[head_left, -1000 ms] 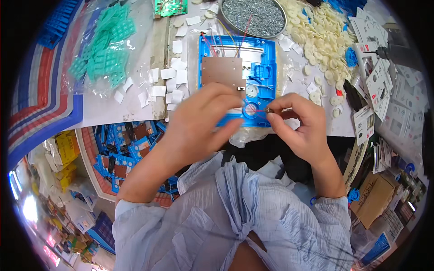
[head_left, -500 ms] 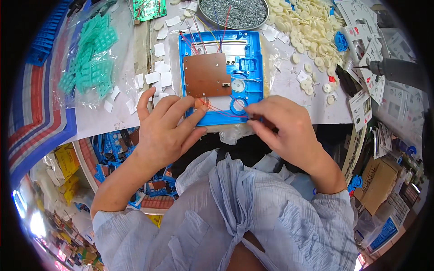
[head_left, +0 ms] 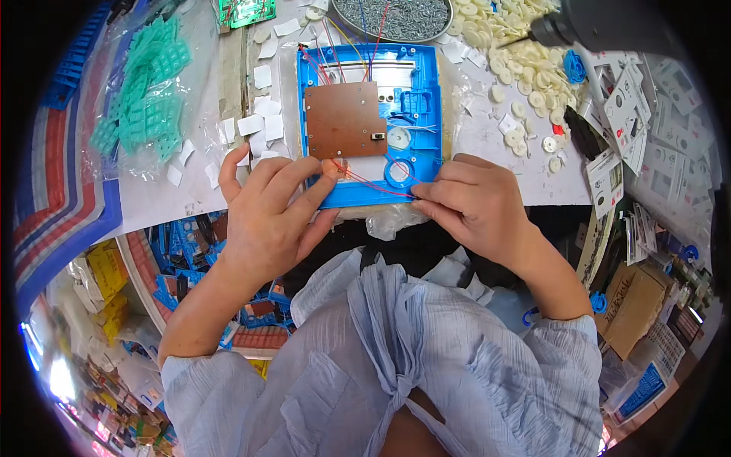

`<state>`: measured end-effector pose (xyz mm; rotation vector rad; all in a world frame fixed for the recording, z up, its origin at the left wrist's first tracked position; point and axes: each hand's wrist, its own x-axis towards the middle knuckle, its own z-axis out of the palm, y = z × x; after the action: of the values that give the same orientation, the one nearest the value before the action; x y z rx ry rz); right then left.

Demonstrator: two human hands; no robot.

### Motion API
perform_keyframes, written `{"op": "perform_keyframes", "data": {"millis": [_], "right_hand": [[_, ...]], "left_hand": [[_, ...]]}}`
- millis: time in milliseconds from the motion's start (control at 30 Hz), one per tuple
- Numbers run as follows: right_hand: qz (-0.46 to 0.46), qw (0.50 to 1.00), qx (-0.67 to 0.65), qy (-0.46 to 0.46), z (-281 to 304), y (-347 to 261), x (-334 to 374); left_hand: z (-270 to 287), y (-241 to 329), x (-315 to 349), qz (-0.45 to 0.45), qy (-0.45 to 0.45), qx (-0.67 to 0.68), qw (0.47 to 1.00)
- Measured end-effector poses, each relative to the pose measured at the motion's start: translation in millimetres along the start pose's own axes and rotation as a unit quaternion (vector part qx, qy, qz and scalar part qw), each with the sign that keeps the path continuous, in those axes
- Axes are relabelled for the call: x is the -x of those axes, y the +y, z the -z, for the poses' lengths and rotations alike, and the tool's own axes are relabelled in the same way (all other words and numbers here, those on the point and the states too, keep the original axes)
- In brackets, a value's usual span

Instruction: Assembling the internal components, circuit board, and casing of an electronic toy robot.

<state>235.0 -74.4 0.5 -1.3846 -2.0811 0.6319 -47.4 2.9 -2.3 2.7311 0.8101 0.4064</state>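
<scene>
A blue plastic housing [head_left: 350,199] lies on the table in front of me, with a brown circuit board [head_left: 344,118] over its left part. Thin red wires [head_left: 378,188] run from under the board toward the housing's near right corner. There the fingertips of my right hand [head_left: 480,202] are pinched on the wires' ends. My left hand [head_left: 274,202] spreads its fingers over the near left corner; its index fingertip presses on a small orange-copper piece [head_left: 335,169] below the board. More red, blue and yellow wires [head_left: 371,53] stick up from the housing's far side.
A round tray of screws [head_left: 400,21] stands beyond the housing, with cream plastic discs [head_left: 525,80] piled to its right. A dark power screwdriver [head_left: 601,27] hangs at upper right. Green keypad sheets [head_left: 152,99] lie left; printed cards [head_left: 628,107] are stacked right. White paper squares [head_left: 251,124] are scattered nearby.
The screwdriver has swung left and farther up in the view. My right fingers have closed more tightly at the wire ends. My left hand stays at the same corner; the view has shifted slightly.
</scene>
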Motion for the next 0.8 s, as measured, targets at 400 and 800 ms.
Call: {"op": "perform_keyframes", "data": {"millis": [400,800], "right_hand": [[0.019,0.993,-0.092,0.066,-17,26,22],[-0.155,0.962,-0.218,-0.049,6,16,15]], "left_hand": [[-16,44,-19,-0.084,0.023,0.075,0.993],[-31,46,-29,-0.122,-0.010,0.065,0.990]]}}
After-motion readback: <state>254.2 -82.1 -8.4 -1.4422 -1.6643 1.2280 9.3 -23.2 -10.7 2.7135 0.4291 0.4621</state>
